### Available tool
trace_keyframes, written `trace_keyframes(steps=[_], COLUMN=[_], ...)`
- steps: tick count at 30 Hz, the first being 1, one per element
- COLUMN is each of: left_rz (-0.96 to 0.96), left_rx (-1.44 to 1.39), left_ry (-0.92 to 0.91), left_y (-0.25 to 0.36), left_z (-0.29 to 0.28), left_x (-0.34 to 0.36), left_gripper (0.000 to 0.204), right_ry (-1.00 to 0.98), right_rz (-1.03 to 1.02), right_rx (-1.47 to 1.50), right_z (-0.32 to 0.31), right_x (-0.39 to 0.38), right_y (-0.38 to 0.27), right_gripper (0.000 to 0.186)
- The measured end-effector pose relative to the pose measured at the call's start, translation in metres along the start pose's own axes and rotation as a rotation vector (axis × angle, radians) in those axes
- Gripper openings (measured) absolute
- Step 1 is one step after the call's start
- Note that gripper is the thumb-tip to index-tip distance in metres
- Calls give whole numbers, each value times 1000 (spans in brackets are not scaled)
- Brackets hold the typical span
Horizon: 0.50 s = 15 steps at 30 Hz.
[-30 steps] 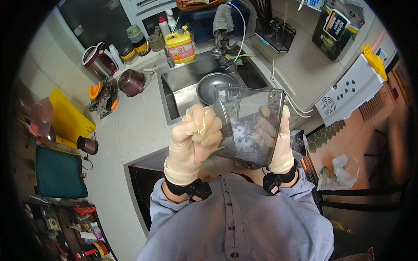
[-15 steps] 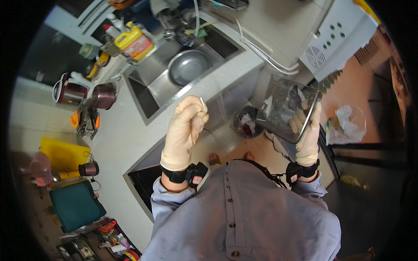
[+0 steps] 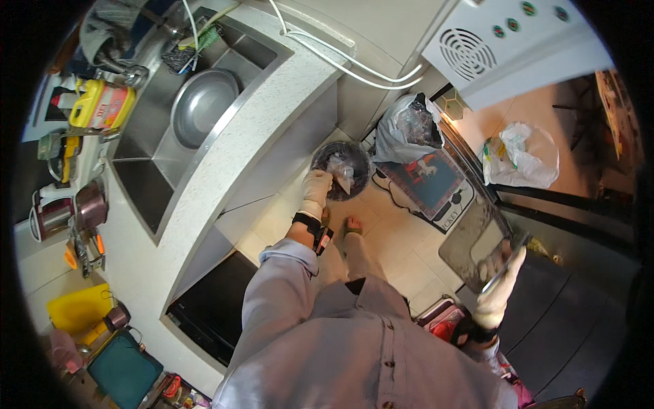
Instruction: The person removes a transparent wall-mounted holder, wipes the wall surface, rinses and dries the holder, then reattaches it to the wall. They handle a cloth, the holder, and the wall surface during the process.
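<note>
Clear container (image 3: 465, 255) tilts in the right of two outspread hands (image 3: 497, 293).

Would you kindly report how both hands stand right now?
Left hand at the bin, grip contents unclear. Right hand holding the see-through container. White bag beside the bin.

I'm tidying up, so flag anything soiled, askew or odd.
The clear container in the right hand looks soiled, with murky blotches on its walls. Near the round bin, a black cord loops loosely onto the floor tiles, which looks untidy.
</note>
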<state>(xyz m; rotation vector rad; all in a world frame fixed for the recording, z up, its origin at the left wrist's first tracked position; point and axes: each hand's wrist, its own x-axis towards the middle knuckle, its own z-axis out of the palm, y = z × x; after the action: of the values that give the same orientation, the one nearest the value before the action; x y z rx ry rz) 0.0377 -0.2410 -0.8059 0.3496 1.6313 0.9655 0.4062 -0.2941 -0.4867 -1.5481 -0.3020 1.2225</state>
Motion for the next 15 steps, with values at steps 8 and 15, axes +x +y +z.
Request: trace_keyframes(steps=[8, 15], left_rz=[-54, -247], left_rx=[502, 97], left_ry=[159, 205], left_y=[-159, -183], left_z=[22, 22], left_x=[162, 173], left_gripper=[19, 19], right_ry=[492, 490], right_rz=[-21, 69], right_rx=[-377, -411], right_z=[-25, -20], right_x=[19, 47], right_y=[41, 81], right_gripper=[89, 92])
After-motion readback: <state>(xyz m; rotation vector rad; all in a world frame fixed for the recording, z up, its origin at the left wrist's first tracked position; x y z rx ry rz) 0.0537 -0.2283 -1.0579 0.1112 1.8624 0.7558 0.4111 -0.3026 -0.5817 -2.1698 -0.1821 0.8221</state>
